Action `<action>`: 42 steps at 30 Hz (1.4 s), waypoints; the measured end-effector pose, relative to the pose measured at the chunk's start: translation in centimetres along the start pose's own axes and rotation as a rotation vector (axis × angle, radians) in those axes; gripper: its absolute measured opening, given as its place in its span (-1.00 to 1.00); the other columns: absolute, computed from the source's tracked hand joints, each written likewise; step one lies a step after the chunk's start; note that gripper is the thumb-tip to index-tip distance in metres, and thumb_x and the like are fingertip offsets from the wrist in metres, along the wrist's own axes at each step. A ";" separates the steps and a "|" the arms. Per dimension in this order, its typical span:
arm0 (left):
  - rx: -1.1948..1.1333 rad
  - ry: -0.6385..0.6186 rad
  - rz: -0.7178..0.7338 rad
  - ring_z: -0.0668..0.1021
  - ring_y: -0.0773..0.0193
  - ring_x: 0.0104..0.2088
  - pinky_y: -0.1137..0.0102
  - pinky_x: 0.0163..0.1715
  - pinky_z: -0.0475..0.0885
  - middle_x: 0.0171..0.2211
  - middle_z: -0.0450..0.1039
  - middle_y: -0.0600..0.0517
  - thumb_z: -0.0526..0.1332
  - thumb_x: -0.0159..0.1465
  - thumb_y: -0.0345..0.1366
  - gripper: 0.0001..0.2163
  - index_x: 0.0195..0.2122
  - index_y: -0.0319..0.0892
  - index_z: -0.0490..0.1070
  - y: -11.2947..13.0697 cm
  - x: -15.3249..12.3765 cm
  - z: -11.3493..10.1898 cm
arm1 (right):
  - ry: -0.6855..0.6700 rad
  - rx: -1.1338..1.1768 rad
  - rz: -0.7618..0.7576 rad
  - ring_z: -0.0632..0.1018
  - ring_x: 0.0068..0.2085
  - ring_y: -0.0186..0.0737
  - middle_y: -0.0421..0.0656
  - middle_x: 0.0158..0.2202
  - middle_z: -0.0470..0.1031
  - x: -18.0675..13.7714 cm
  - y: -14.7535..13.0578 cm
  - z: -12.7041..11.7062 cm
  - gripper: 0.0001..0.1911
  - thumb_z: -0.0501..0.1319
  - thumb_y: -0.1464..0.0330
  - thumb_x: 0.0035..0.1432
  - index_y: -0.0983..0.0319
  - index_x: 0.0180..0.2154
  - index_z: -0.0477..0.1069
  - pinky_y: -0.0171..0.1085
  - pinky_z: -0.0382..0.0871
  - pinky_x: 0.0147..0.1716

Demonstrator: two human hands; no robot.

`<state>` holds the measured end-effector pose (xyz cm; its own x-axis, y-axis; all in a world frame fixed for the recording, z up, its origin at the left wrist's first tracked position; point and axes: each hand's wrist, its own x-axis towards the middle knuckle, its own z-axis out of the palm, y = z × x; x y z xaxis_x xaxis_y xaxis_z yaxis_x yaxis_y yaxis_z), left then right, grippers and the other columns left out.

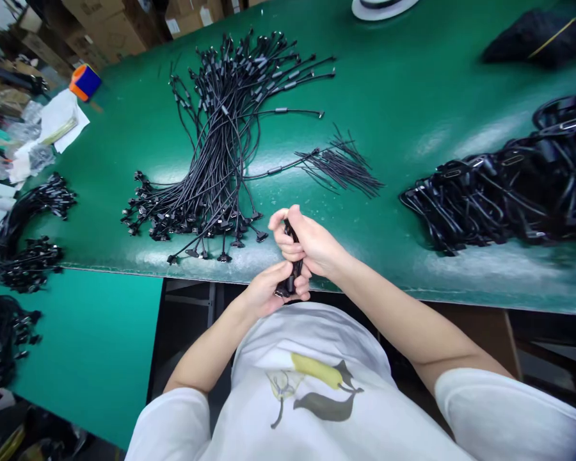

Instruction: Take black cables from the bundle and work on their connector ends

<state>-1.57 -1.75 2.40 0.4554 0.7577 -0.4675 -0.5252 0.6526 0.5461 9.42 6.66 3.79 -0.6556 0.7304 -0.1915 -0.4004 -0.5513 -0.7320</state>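
A folded black cable (295, 267) is held between both hands at the table's front edge, close to the body. My left hand (272, 289) is closed around its lower end, where a connector pokes out. Higher up, my right hand (312, 243) wraps its fingers round the same cable. Just beyond lies a big heap of loose black cables (216, 153) with connectors at both ends. To the right of that heap is a small pile of thin black ties (343, 166). Fingers hide much of the held cable.
Bundled black cables (504, 179) are stacked in a row at the right. More cables (24, 237) hang over the left edge. An orange and blue tape roll (85, 82) sits at the back left, near papers (62, 121). A dark bag (532, 38) lies back right.
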 end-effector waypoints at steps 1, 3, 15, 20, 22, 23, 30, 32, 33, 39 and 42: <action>-0.046 -0.010 -0.029 0.32 0.38 -0.50 0.42 -0.46 0.30 -0.51 0.19 0.09 0.37 0.11 -0.07 -0.65 -0.34 -0.28 0.40 -0.1 0.0 0.1 | -0.020 0.024 0.009 -0.06 -0.65 -0.55 -0.40 -0.61 0.05 0.0 0.0 -0.1 -0.46 0.16 -0.16 0.10 0.21 -0.36 0.25 -0.50 -0.19 -0.73; -0.118 -0.028 -0.084 0.28 0.41 -0.53 0.47 -0.53 0.23 -0.53 0.14 0.11 0.37 0.12 -0.12 -0.70 -0.36 -0.27 0.39 -0.1 0.1 0.4 | -0.052 0.056 0.003 -0.07 -0.66 -0.56 -0.40 -0.62 0.04 0.0 0.0 -0.4 -0.43 0.17 -0.18 0.07 0.21 -0.44 0.18 -0.51 -0.17 -0.75; -0.151 -0.079 -0.191 0.39 0.33 -0.46 0.41 -0.43 0.31 -0.49 0.27 0.01 0.33 0.15 -0.23 -0.78 -0.33 -0.31 0.44 -1.3 1.6 0.9 | 0.035 -0.168 0.004 0.01 -0.66 -0.57 -0.42 -0.61 0.04 -2.7 -1.0 -1.3 -0.56 0.34 0.05 0.04 0.20 -0.40 0.21 -0.52 -0.18 -0.76; -0.114 -0.110 -0.225 0.19 0.46 -0.62 0.47 -0.56 0.14 -0.61 0.05 0.15 0.32 0.16 -0.19 -0.75 -0.39 -0.32 0.40 -0.5 1.7 1.5 | 0.085 -0.320 -0.236 0.19 -0.69 -0.48 -0.40 -0.62 0.13 -2.9 -0.6 -2.6 -0.64 0.19 0.02 0.20 0.18 -0.30 0.23 -0.43 0.16 -0.70; -0.085 -0.077 -0.156 0.11 0.49 -0.63 0.50 -0.58 0.08 -0.62 -0.01 0.19 0.32 0.17 -0.16 -0.73 -0.41 -0.29 0.36 0.1 1.3 1.4 | 0.126 -0.607 -0.478 0.48 -0.45 -0.33 -0.23 -0.40 0.39 -3.2 -1.0 -3.9 -0.59 0.17 0.00 0.22 0.17 -0.10 0.28 -0.28 0.44 -0.43; -0.053 -0.050 -0.116 0.10 0.50 -0.63 0.51 -0.58 0.06 -0.62 -0.01 0.20 0.32 0.17 -0.14 -0.72 -0.41 -0.28 0.35 0.5 1.1 1.2 | 0.127 -0.824 -0.622 0.55 -0.24 -0.22 -0.13 -0.22 0.45 -3.5 -1.3 -4.5 -0.55 0.17 0.01 0.22 0.16 0.00 0.28 -0.17 0.48 -0.21; 0.311 0.002 -0.183 0.08 0.49 -0.59 0.50 -0.58 -0.02 -0.60 0.06 0.19 0.29 0.19 -0.01 -0.63 -0.35 -0.26 0.31 1.7 0.4 -0.2 | -0.398 -2.087 -0.854 0.44 -0.02 -0.12 -0.05 -0.13 0.50 -6.0 -2.6 -5.5 -0.70 0.00 0.35 0.37 0.32 0.01 0.37 0.11 0.02 0.22; 0.356 -0.045 -0.212 0.07 0.49 -0.59 0.50 -0.59 -0.04 -0.59 0.04 0.20 0.24 0.22 0.01 -0.62 -0.32 -0.27 0.30 1.6 0.3 -0.3 | -0.441 -2.139 -0.791 0.43 -0.24 -0.18 -0.13 -0.33 0.45 -6.1 -2.2 -5.2 -0.70 -0.04 0.32 0.39 0.32 -0.13 0.41 0.00 0.17 0.06; 0.365 -0.066 -0.220 0.06 0.49 -0.59 0.50 -0.59 -0.05 -0.59 0.03 0.20 0.23 0.23 0.01 -0.63 -0.30 -0.27 0.30 1.5 0.2 -0.3 | -0.459 -2.151 -0.772 0.40 -0.31 -0.20 -0.15 -0.37 0.42 -6.1 -2.1 -5.2 -0.71 -0.04 0.31 0.39 0.31 -0.18 0.40 -0.06 0.20 -0.04; 0.312 -0.088 -0.238 0.01 0.49 -0.63 0.52 -0.62 -0.06 -0.61 0.03 0.24 0.20 0.26 -0.02 -0.67 -0.28 -0.16 0.16 1.1 -0.3 -1.4 | -0.517 -2.217 -0.830 0.29 -0.39 -0.23 -0.16 -0.41 0.34 -6.2 -1.4 -5.2 -0.73 -0.07 0.35 0.39 0.29 -0.25 0.35 -0.17 0.02 -0.35; 0.350 -0.058 -0.223 0.03 0.48 -0.63 0.53 -0.61 -0.02 -0.62 0.02 0.25 0.18 0.26 0.02 -0.65 -0.33 -0.12 0.09 1.1 -0.4 -1.7 | -0.509 -2.244 -0.876 0.25 -0.43 -0.26 -0.17 -0.44 0.31 -6.2 -1.1 -5.2 -0.76 -0.06 0.46 0.35 0.29 -0.30 0.33 -0.18 -0.04 -0.37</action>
<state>-3.58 -1.37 1.99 0.5752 0.5901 -0.5665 -0.1376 0.7525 0.6441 17.25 4.82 2.43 -0.9552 0.1642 0.2462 0.1977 0.9732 0.1179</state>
